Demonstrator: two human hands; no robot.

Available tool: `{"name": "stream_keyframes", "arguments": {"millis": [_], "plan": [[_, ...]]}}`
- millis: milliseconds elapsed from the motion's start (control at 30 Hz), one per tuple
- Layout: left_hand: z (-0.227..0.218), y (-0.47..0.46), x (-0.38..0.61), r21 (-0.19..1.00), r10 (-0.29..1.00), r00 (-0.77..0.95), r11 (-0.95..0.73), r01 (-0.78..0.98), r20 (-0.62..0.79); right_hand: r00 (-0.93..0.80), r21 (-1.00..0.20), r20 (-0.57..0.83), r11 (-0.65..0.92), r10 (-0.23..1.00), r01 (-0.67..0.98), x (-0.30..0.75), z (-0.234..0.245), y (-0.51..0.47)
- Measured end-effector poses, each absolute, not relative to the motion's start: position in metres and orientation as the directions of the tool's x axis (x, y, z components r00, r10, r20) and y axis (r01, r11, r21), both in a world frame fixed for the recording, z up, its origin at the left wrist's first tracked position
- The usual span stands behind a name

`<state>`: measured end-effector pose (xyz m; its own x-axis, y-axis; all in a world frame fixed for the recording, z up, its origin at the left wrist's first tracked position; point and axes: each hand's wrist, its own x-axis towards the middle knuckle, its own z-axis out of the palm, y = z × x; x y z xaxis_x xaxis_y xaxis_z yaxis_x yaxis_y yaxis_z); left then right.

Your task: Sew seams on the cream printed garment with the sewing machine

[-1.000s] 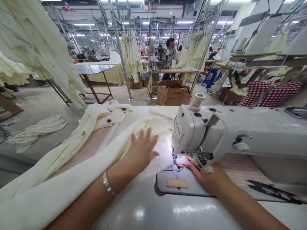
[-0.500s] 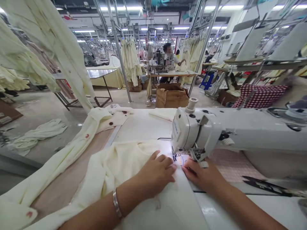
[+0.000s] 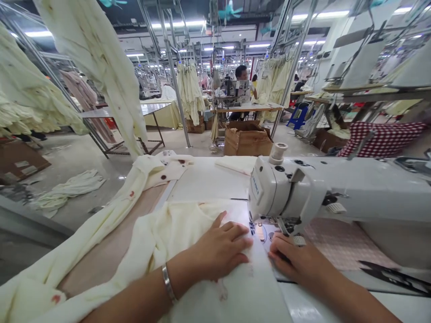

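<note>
A cream garment (image 3: 178, 220) with small printed motifs lies on the bed of a white sewing machine (image 3: 266, 188). My left hand (image 3: 218, 249) rests flat on the cloth, fingers spread, just left of the lit presser foot (image 3: 252, 228). A silver bracelet (image 3: 168, 282) circles that wrist. Right of the foot, beneath the machine head, my right hand (image 3: 292, 258) is closed, thumb and fingers pinched at the garment's right edge. Its fingertips are partly hidden, and the needle's tip is too small to make out.
Black thread snips (image 3: 393, 276) lie on the right of the machine table. Cream cloth (image 3: 111, 215) drapes over the left side, with more cloth hanging above. Beyond stand a cardboard box (image 3: 247, 141), metal posts and a seated person (image 3: 241, 83) at another machine.
The whole view has shifted slightly, so things appear lower and further right. My right hand has drawn back a little from the presser foot; my left hand stays flat on the cloth.
</note>
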<state>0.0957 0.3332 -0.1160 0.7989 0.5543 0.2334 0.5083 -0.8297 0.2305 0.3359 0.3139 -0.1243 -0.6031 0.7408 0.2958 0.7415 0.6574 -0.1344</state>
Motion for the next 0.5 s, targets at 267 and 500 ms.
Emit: {"name": "stream_keyframes", "arguments": {"millis": [267, 500], "plan": [[-0.104, 0.369, 0.065, 0.165, 0.781, 0.474, -0.573, 0.803, 0.405, -0.746, -0.054, 0.397, 0.825, 0.535, 0.563, 0.321, -0.115, 0.304], [-0.101, 0.350, -0.014, 0.229, 0.937, 0.274, -0.322, 0.919, 0.216, -0.787, -0.034, 0.327, 0.839, 0.523, 0.544, 0.289, -0.117, 0.261]]}}
